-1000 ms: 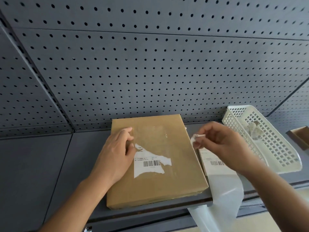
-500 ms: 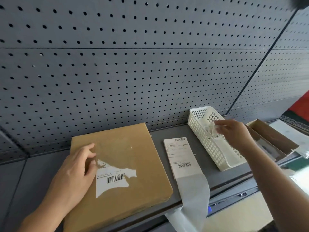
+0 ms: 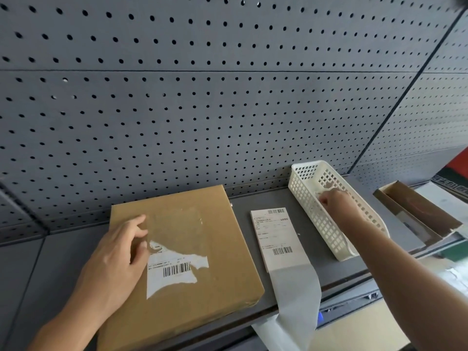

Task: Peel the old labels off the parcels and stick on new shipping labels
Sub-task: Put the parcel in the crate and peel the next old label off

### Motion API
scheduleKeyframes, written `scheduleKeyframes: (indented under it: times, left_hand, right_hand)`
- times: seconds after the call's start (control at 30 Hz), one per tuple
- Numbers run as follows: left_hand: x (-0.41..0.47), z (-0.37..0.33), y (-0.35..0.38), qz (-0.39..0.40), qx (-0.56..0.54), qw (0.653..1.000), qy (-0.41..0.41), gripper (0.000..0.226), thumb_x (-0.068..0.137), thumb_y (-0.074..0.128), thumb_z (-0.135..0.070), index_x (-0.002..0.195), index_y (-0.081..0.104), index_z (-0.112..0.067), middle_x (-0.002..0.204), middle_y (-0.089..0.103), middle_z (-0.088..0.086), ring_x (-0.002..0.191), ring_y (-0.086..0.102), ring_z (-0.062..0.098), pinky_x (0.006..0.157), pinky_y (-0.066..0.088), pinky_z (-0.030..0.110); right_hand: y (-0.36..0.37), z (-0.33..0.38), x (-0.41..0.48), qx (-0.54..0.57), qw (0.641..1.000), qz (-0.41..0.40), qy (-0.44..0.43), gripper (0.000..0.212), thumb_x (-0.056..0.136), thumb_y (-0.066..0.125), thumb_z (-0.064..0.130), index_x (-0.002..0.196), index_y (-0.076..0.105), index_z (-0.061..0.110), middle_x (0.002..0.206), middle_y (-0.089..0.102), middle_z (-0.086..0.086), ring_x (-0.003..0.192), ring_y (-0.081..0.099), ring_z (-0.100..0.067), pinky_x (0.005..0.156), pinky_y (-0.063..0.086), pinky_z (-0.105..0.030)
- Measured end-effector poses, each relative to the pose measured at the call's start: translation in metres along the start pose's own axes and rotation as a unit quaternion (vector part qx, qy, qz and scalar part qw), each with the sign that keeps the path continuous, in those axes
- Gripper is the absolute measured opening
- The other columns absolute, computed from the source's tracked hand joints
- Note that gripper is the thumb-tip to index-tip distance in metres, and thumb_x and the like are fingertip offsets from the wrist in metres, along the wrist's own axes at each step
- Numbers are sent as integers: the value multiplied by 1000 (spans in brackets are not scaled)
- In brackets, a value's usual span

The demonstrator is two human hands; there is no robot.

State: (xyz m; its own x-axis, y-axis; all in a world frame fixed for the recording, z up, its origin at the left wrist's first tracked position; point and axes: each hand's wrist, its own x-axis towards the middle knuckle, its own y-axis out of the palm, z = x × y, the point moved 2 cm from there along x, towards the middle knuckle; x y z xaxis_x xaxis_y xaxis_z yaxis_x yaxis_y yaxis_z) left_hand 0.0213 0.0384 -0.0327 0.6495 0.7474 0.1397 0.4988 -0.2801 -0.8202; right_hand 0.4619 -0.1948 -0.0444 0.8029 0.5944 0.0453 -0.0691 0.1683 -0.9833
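Note:
A flat brown cardboard parcel point(image 3: 202, 236) lies on the grey shelf point(image 3: 50, 269). Part of its old white label point(image 3: 174, 272) still sticks to it, torn, with a barcode showing. My left hand point(image 3: 116, 259) rests on the parcel's left side with relaxed fingers, the thumb at the label's torn upper edge. To the parcel's right lies a new shipping label point(image 3: 276, 236), and its backing strip point(image 3: 296, 300) hangs over the shelf edge. My right hand point(image 3: 334, 200) reaches into the white plastic basket point(image 3: 326, 229), fingers curled on a small white label scrap point(image 3: 321, 192).
A grey pegboard wall point(image 3: 228, 110) rises straight behind the shelf. An open brown cardboard box point(image 3: 417, 211) stands right of the basket at the shelf's edge. More white scraps lie in the basket's far end.
My right hand carried the torn-off scrap from beside the parcel rightward into the basket. My view swung right. My left hand stayed on the parcel.

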Motion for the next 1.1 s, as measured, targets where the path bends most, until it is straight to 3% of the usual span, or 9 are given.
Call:
scheduleKeyframes:
  times: [0.1,0.23,0.3,0.4,0.5,0.67,0.87,1.0,1.1]
  left_hand:
    - [0,1,0,0,-4,1000,-1,27,96,53,-26,123,48,-32,130,47,-30,126,45,8,86,45,37]
    - [0,1,1,3,0,1000,3,27,96,53,-27,122,48,-33,130,45,-32,128,45,9,85,46,37]
    - [1,2,1,-1,-1,1000,5,26,96,53,-26,121,48,-33,130,45,-32,128,45,10,85,46,38]
    - [2,0,1,-3,1,1000,8,29,96,54,-24,125,50,-28,132,48,-26,129,45,11,87,43,35]
    - [2,-4,1,-7,-5,1000,8,25,97,54,-23,122,51,-27,138,49,-20,130,44,10,91,41,33]
    - [0,-3,1,-13,-30,999,8,30,99,52,-23,129,50,-29,136,49,-21,126,36,-3,97,34,25]
    - [-1,-3,-1,-16,-68,997,12,46,102,48,-22,147,39,-29,126,51,-21,125,35,-4,102,26,19]
    - [-3,-2,-2,-26,-76,997,18,45,102,50,-22,146,41,-26,124,52,-18,124,35,-4,103,27,15]
    - [-2,-1,-1,-35,-84,996,24,44,100,51,-21,144,44,-22,119,53,-16,122,40,0,107,31,18]
  right_hand:
    - [-3,-1,-1,9,1000,24,1,27,83,52,-3,57,56,6,65,55,-9,66,55,-27,54,36,-32]
    - [-15,-7,-3,23,999,-4,33,29,95,49,2,98,75,15,107,72,-10,80,65,-24,62,46,-27]
    - [-25,-7,-6,45,997,-52,40,31,95,46,5,102,74,19,116,71,-9,83,67,-23,67,55,-31]
    - [-43,1,-12,81,988,-132,17,26,92,50,5,99,73,14,110,71,-9,95,63,-26,82,52,-37]
    - [-61,39,-25,162,973,-164,-14,20,90,55,6,97,72,15,99,68,-3,87,61,-23,78,47,-32]
    - [-59,153,-79,273,947,-29,-170,21,91,58,4,92,72,21,89,65,9,75,58,-1,67,38,-7]
    - [-13,264,-131,264,880,134,-373,21,91,57,5,97,73,17,93,66,7,81,58,-3,76,47,-18]
    - [3,295,-130,231,879,132,-395,21,93,55,14,96,72,26,93,63,15,81,61,-7,75,52,-30]
    - [7,304,-128,198,891,108,-394,23,93,53,16,97,72,29,93,63,17,78,57,-4,71,50,-27]
